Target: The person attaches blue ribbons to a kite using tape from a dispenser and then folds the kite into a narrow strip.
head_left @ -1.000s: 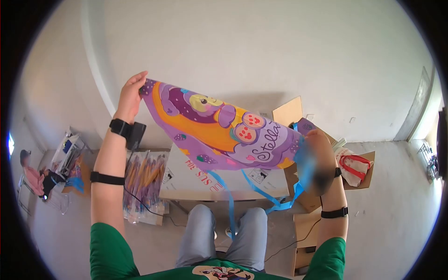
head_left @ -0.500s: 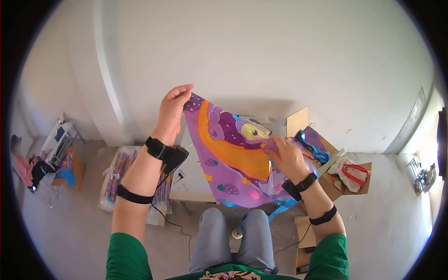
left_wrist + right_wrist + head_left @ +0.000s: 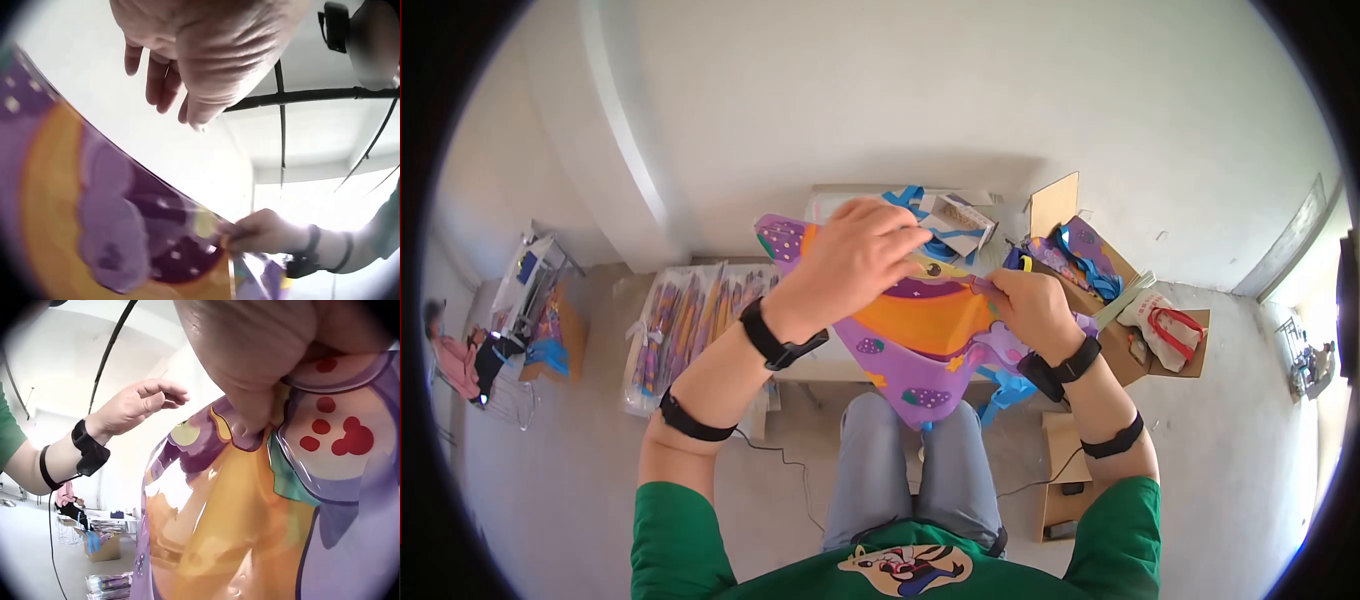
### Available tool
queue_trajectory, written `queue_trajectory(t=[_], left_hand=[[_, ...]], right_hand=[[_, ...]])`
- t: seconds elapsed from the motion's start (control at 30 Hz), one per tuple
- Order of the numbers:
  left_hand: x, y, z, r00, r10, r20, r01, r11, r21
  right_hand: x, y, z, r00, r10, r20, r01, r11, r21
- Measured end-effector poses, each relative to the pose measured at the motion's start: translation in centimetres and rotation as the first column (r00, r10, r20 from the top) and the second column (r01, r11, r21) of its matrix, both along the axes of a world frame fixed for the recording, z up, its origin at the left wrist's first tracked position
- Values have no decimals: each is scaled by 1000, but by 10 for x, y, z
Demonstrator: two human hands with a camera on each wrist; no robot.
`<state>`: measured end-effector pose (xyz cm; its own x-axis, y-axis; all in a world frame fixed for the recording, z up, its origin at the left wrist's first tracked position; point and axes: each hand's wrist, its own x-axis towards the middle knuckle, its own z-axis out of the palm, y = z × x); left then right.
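A glossy purple apron point(image 3: 940, 325), printed with an orange arc, stars and berries, hangs folded over in front of the person. My right hand point(image 3: 1030, 310) pinches its upper edge between thumb and fingers, with the dotted end reaching out to the left. Above that edge my left hand point(image 3: 855, 262) is held with loose fingers; the left wrist view shows a gap between the left hand point(image 3: 212, 59) and the apron point(image 3: 112, 212). Blue ribbon ties point(image 3: 1005, 392) dangle below the right wrist. In the right wrist view the right thumb point(image 3: 250, 415) presses the apron's fold.
Behind the apron stands a table point(image 3: 800, 365) with a clear-wrapped package point(image 3: 955, 225) and blue ribbon. To the right are an open carton point(image 3: 1055, 205) of similar purple items and a white bag point(image 3: 1165, 330). Wrapped bundles point(image 3: 690, 325) lie left; a seated person point(image 3: 460, 355) is farther off.
The left hand has let go of the apron's dotted corner and moved right above it. The right hand has shifted from the ribbon end to the middle edge, and the apron has folded over.
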<state>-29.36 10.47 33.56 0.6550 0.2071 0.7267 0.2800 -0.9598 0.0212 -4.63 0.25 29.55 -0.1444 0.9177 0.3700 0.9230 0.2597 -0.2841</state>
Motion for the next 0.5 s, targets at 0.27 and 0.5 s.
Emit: queue_trajectory(t=[0.27, 0.5], left_hand=[[4, -19, -20, 999, 24, -48, -32, 983, -183], [19, -46, -17, 993, 15, -115, -51, 947, -317]], right_hand=[[-2, -14, 13, 997, 75, -12, -76, 996, -40], [15, -29, 3, 986, 163, 20, -164, 977, 137]])
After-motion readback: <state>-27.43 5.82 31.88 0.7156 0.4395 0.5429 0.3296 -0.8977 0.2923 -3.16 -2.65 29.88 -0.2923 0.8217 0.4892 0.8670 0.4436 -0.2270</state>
